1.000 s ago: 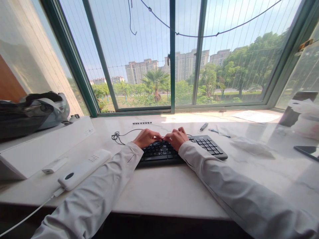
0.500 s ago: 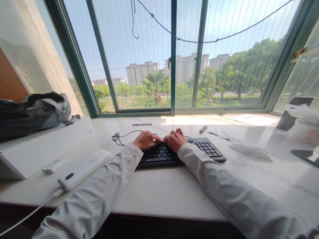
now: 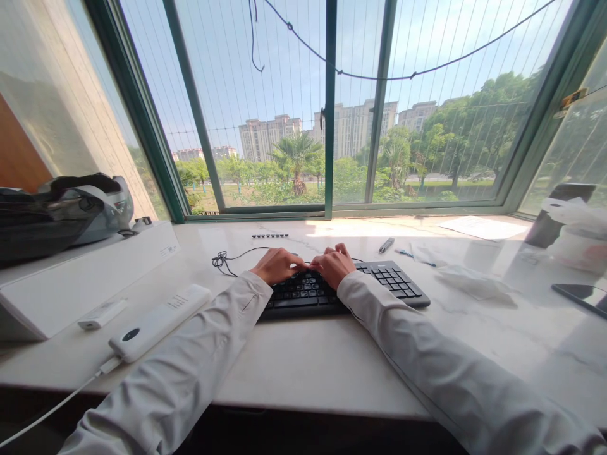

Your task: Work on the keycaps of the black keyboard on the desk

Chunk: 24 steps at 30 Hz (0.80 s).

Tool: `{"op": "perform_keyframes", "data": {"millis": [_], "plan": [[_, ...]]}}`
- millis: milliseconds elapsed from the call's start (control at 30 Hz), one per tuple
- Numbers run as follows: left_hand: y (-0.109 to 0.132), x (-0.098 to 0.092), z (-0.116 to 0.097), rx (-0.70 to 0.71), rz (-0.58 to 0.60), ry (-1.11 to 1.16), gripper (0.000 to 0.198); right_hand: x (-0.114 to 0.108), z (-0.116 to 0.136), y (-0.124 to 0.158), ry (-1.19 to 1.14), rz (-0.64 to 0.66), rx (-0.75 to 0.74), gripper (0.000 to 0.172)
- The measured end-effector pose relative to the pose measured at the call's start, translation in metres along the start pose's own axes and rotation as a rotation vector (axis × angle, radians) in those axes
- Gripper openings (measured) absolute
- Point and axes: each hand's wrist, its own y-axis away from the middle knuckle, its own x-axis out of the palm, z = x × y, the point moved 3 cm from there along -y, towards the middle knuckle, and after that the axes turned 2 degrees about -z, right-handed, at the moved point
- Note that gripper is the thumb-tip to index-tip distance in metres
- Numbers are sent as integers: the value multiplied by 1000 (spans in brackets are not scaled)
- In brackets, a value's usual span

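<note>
A black keyboard (image 3: 308,297) lies on the white marble-patterned counter. Over its upper left edge is my left hand (image 3: 276,266), fingers bent and drawn together, pointing right. My right hand (image 3: 333,265) meets it there, its thumb and finger pinched down at the top row while another finger is raised. The fingertips of both hands almost touch, and whatever is between them is too small or hidden to make out. Behind the hands sits a short row of small black pieces (image 3: 270,236), which look like keycaps. A coiled black cable (image 3: 222,260) trails to the left.
On the left are a white power bank (image 3: 159,322) with a cable, a small white device (image 3: 102,314) and a long white box (image 3: 95,278) bearing a dark bag. To the right lie a grey-black tool (image 3: 386,245), a blue stick (image 3: 415,257), clear plastic wrapping (image 3: 474,284) and a phone (image 3: 583,296).
Both hands stay at the same spot on the keyboard, with hardly any finger movement. The whole view has shifted very slightly.
</note>
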Motion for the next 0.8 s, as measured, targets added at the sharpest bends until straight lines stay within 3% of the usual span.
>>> {"op": "perform_keyframes", "data": {"millis": [500,800], "plan": [[0,1,0,-38,-11,66,21,-1,0,0,-29,-5,-8,34],[0,-1,-2,-144,-27,167,20,6,-9,0,-179,-32,110,39]]}}
